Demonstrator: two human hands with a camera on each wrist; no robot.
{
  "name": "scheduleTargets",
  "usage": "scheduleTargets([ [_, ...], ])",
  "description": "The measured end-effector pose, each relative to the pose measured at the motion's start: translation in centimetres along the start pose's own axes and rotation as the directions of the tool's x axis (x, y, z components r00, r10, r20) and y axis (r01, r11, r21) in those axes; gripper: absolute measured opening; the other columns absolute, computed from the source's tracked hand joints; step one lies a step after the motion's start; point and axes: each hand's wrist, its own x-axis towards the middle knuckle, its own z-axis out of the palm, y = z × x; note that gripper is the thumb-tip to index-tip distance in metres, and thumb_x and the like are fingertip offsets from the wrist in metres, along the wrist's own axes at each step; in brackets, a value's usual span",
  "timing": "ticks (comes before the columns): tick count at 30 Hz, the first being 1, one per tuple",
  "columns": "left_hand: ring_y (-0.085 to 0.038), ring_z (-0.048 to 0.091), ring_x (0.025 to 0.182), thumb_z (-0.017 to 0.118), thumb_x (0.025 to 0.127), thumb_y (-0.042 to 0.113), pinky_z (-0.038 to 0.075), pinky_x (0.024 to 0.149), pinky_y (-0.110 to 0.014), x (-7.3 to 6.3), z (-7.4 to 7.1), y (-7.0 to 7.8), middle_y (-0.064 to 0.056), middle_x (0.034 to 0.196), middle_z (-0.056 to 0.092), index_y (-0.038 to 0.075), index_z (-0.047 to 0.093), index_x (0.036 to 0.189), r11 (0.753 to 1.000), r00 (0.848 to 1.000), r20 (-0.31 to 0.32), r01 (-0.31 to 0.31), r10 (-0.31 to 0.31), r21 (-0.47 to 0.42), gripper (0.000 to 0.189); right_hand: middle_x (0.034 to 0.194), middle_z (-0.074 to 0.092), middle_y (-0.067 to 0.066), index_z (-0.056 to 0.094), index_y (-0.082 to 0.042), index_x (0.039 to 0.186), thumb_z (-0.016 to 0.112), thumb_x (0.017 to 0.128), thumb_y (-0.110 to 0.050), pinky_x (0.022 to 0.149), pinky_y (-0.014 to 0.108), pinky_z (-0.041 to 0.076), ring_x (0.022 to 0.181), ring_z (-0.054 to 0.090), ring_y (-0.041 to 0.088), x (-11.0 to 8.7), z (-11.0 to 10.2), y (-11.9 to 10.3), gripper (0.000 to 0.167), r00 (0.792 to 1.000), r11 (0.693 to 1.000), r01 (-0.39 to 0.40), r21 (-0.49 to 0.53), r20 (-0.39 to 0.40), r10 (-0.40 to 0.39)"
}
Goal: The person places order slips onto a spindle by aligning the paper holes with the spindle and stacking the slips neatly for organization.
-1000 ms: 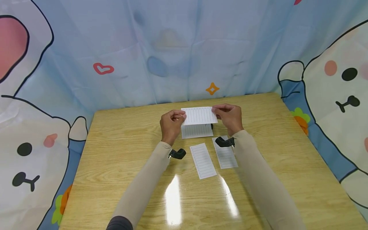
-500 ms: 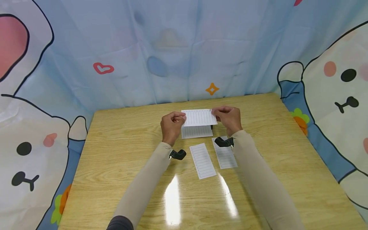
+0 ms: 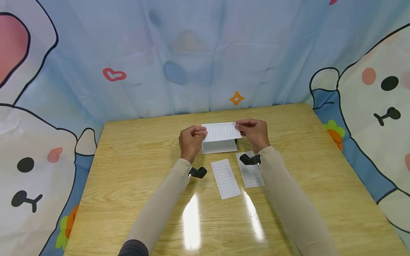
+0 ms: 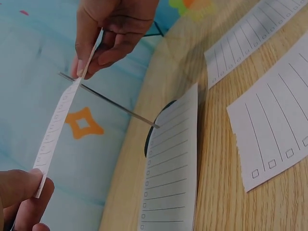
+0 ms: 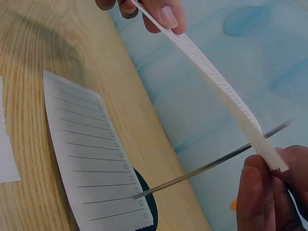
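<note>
My left hand [image 3: 191,143] and right hand [image 3: 255,134] pinch opposite ends of a white lined slip with small checkboxes [image 3: 221,132]. A thin metal paper spike [image 4: 113,106] runs through this slip near my right fingers, its tip showing past the paper. In the right wrist view the spike [image 5: 204,169] rises from a dark rounded base [image 5: 151,204], mostly hidden by paper. Low on the spike, at the base, another lined slip [image 5: 91,149] is pierced and tilted. The held slip hangs above it, apart from it.
Two more lined slips lie on the wooden table [image 3: 134,199]: one slip [image 3: 225,179] nearer the middle, another slip [image 3: 252,175] partly under the view of my right wrist. A printed blue curtain [image 3: 205,71] stands behind the table's far edge.
Both hands have lowered the held slip slightly, and the spike's tip now shows near its right end. The slips on the table have stayed put.
</note>
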Motion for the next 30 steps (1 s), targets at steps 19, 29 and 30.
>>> scheduleTargets([
  [19, -0.015, 0.066, 0.075, 0.085, 0.091, 0.014, 0.049, 0.068, -0.028, 0.3, 0.2, -1.7, -0.006, 0.088, 0.077, 0.014, 0.084, 0.101, 0.996, 1.000, -0.011, 0.013, -0.012, 0.088, 0.010, 0.098, 0.078, -0.003, 0.082, -0.005, 0.113, 0.083, 0.093, -0.014, 0.074, 0.024, 0.062, 0.088, 0.075, 0.021, 0.4, 0.7, 1.8, 0.021, 0.999, 0.998, 0.006, -0.061, -0.037, -0.009],
  [29, -0.019, 0.070, 0.075, 0.086, 0.089, 0.017, 0.046, 0.069, -0.031, 0.2, 0.6, -2.8, -0.004, 0.085, 0.077, 0.017, 0.085, 0.097, 0.984, 0.999, -0.027, 0.038, -0.034, 0.177, 0.008, 0.098, 0.079, 0.004, 0.082, -0.006, 0.110, 0.083, 0.093, -0.013, 0.070, 0.024, 0.061, 0.082, 0.075, 0.021, 0.1, 1.1, 3.0, 0.019, 0.998, 0.995, -0.028, -0.091, -0.057, 0.023],
  [30, -0.018, 0.070, 0.075, 0.086, 0.089, 0.017, 0.045, 0.069, -0.031, 0.2, 0.6, -2.9, -0.004, 0.084, 0.077, 0.017, 0.085, 0.097, 0.982, 0.999, -0.027, 0.042, -0.037, 0.186, 0.008, 0.099, 0.079, 0.005, 0.082, -0.006, 0.111, 0.083, 0.093, -0.013, 0.070, 0.024, 0.061, 0.082, 0.075, 0.020, 0.1, 1.1, 3.1, 0.019, 0.998, 0.995, -0.028, -0.098, -0.055, 0.023],
])
